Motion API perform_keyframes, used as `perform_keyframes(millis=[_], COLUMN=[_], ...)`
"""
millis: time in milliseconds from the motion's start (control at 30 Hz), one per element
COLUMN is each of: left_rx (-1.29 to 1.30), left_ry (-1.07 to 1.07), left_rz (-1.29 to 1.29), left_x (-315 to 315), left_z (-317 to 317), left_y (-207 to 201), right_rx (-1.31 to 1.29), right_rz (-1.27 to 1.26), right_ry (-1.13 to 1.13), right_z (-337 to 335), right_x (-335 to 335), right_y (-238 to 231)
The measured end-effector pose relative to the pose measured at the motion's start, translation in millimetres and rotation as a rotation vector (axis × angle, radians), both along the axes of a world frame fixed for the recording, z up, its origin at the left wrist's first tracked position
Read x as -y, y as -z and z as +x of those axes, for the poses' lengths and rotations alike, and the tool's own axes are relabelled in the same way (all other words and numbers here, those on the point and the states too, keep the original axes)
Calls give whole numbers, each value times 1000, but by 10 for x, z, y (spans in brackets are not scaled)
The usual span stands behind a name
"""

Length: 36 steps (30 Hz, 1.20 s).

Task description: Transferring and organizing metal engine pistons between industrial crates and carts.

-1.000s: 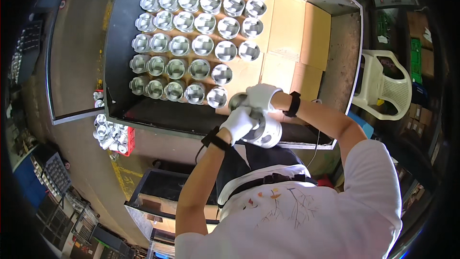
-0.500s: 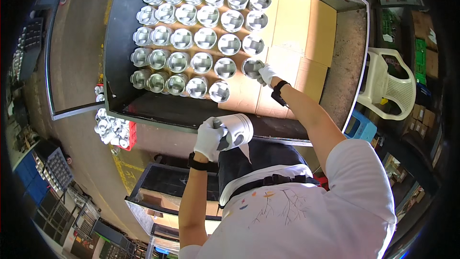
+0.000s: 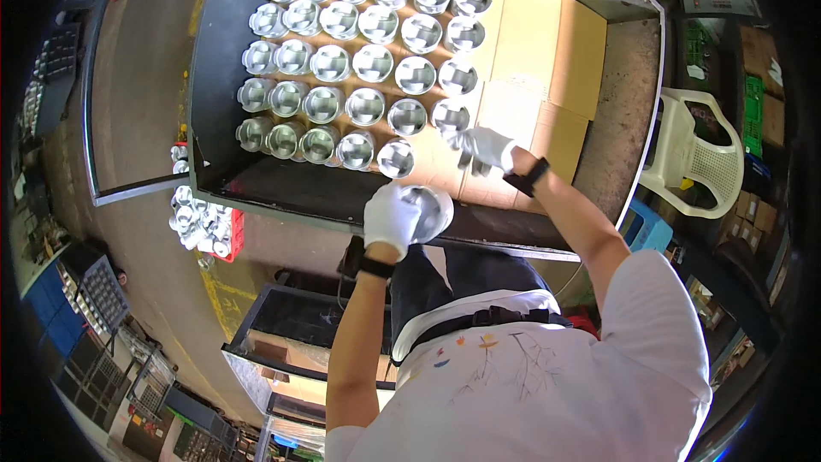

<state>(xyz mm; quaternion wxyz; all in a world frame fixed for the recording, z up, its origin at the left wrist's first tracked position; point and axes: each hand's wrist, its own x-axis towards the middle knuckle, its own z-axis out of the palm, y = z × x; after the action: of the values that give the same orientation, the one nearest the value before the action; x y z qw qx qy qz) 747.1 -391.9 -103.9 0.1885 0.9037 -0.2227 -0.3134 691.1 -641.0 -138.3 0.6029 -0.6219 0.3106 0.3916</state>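
Rows of shiny metal pistons [image 3: 366, 62] stand on a brown cardboard sheet [image 3: 547, 51] inside a big dark steel bin [image 3: 282, 192]. My left hand [image 3: 390, 221], in a white glove, grips one metal piston [image 3: 433, 205] above the bin's near rim. My right hand [image 3: 484, 148], gloved too and with a black wrist strap, hovers over the bare cardboard with its fingers apart. It is just right of the last piston [image 3: 451, 115] in the third row and holds nothing.
A red tray [image 3: 229, 235] with several more pistons sits left of the bin, low down. A white plastic chair [image 3: 694, 154] and a blue stool [image 3: 646, 227] stand to the right. A dark open crate [image 3: 291, 325] lies below my left arm.
Both hands were together at the bin's rim with pistons. My right hand reached out, set one piston at the row's end and let go. My left hand stayed with its piston.
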Motion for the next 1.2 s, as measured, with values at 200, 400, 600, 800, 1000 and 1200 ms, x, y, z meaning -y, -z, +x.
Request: perform_keyframes(millis=[200,400,600,800,1000,1200], left_rx=[175,-79,-65,-281,-170,-43], left_ry=[402,-7,-396,-693,-796,-1027], left_rz=[211,-24,-152,-208,-290,-427], left_x=[614,343,-382,-713,-1126,-1897], left_z=[-57,-122,-255,-409,-834,-1611], left_y=[2,36,77,-163,-249,-584], right_rx=[-31,-149,-64,-156,-204,318], right_rz=[-101,-65,-193,-121,-102,-477], right_ry=[-381,95,224,396,365,-634], right_z=[-137,-519,-654,-648,-577,-429], right_x=[-390,-478,-651,-781,-967,-471], right_y=[-461,461,1540,1987,1915,1254])
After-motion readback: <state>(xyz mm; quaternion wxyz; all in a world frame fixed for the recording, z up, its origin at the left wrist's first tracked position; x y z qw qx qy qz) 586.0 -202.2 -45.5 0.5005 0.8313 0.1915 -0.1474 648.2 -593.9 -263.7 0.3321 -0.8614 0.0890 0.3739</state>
